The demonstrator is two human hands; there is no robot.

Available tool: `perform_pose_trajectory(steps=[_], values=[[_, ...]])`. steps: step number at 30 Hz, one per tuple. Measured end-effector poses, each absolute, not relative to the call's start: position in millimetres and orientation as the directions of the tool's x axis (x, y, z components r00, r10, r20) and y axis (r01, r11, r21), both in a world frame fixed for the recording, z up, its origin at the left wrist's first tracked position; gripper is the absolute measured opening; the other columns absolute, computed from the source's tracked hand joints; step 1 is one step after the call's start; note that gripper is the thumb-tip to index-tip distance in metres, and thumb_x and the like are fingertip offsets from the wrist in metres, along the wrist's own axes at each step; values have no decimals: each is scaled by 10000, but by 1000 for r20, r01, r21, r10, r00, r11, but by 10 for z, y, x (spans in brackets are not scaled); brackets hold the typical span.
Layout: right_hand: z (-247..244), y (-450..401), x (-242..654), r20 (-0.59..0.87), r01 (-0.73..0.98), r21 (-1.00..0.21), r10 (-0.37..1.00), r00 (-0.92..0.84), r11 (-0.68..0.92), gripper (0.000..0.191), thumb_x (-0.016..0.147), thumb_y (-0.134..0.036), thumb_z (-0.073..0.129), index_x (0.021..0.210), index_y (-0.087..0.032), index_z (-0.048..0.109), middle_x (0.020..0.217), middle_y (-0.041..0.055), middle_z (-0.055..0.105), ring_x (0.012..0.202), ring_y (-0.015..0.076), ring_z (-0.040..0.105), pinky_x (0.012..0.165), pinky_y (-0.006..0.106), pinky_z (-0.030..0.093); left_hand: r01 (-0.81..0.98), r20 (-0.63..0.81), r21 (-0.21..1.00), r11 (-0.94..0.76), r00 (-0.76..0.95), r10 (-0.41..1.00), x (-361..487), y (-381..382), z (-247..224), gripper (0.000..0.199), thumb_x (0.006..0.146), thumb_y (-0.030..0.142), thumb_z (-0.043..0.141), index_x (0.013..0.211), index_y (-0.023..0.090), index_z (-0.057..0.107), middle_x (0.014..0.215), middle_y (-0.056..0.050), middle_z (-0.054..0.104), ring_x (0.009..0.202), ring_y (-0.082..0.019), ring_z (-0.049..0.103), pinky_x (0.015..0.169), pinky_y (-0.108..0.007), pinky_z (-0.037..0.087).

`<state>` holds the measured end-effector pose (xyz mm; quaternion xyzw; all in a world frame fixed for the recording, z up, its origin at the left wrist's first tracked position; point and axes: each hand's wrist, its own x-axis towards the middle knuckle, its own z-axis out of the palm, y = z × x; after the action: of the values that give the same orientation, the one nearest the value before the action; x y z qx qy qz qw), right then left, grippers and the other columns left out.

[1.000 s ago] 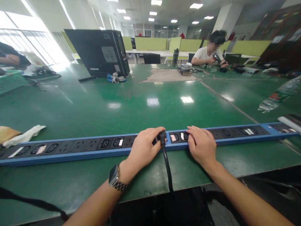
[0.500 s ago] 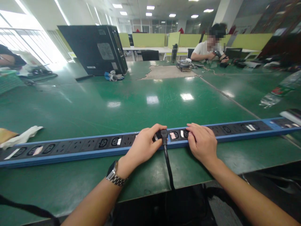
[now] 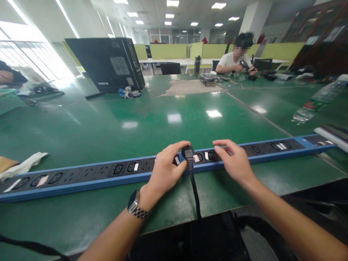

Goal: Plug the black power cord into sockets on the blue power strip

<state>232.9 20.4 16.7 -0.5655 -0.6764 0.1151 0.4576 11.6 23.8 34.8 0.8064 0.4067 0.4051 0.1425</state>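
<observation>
A long blue-edged power strip (image 3: 88,173) with black sockets lies across the front of the green table. My left hand (image 3: 167,165), a watch on its wrist, pinches a black power plug (image 3: 188,153) between thumb and index finger. The plug is over the strip's middle, tilted; whether its front touches a socket is hidden. From it a black cord (image 3: 194,194) runs down past the table edge. My right hand (image 3: 236,161) hovers at the strip, right of the plug, with thumb and fingers apart and nothing in them. Small stickers mark some sockets.
A black computer case (image 3: 108,65) stands at the back left, with gloves (image 3: 129,93) by it. To the right are a plastic bottle (image 3: 312,105) and a white-edged object (image 3: 330,136). Across the table a person (image 3: 231,59) handles a dark device. A white cloth (image 3: 27,164) lies left.
My right hand has come up off the strip, and its fingers have spread. The plug in my left hand has tilted and appears raised. The view has shifted slightly.
</observation>
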Motion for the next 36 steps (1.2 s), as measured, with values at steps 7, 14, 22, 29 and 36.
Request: perform_pose_trajectory(steps=[7, 14, 22, 29, 36], values=[[1277, 39, 2323, 166, 818, -489, 953, -254, 303, 366, 838, -498, 570, 1036, -200, 651, 611, -21, 632, 539, 132, 559, 497, 248, 335, 457, 643, 501, -735, 372, 669, 597, 322, 751, 765, 763, 199, 700, 1437, 221, 338, 1142, -30, 706, 1056, -206, 648, 939, -347, 498], [1000, 295, 2784, -191, 941, -317, 964, -187, 120, 371, 869, -442, 492, 1018, -182, 712, 635, -3, 676, 504, 141, 592, 539, 266, 416, 748, 383, 301, -591, 473, 793, 240, 299, 354, 496, 838, 411, 668, 1264, 183, 556, 1251, -93, 637, 1185, -280, 547, 1005, -445, 444], [755, 370, 2592, -66, 980, 69, 981, -181, 185, 362, 860, -405, 482, 931, -187, 762, 879, 93, 743, 795, 240, 678, 659, 313, 451, 820, 245, 16, -572, 552, 797, 162, 184, 137, 763, 840, 580, 595, 1451, 180, 372, 1479, -139, 448, 1329, -322, 420, 1068, -502, 367], [921, 207, 2723, 144, 944, -289, 982, -119, 157, 383, 855, -459, 502, 994, -202, 749, 783, 38, 737, 681, 178, 660, 592, 273, 435, 825, 223, -12, -565, 553, 803, 167, 209, 126, 772, 851, 565, 581, 1474, 181, 334, 1507, -141, 414, 1382, -317, 370, 1089, -504, 349], [1163, 280, 3536, 186, 973, -223, 977, 109, -66, 291, 774, -413, 665, 940, -205, 782, 624, 41, 692, 534, 153, 582, 562, 298, 362, 815, 239, 30, -579, 556, 796, 155, 211, 127, 763, 830, 504, 633, 1456, 165, 359, 1490, -163, 431, 1357, -339, 400, 1071, -535, 358]])
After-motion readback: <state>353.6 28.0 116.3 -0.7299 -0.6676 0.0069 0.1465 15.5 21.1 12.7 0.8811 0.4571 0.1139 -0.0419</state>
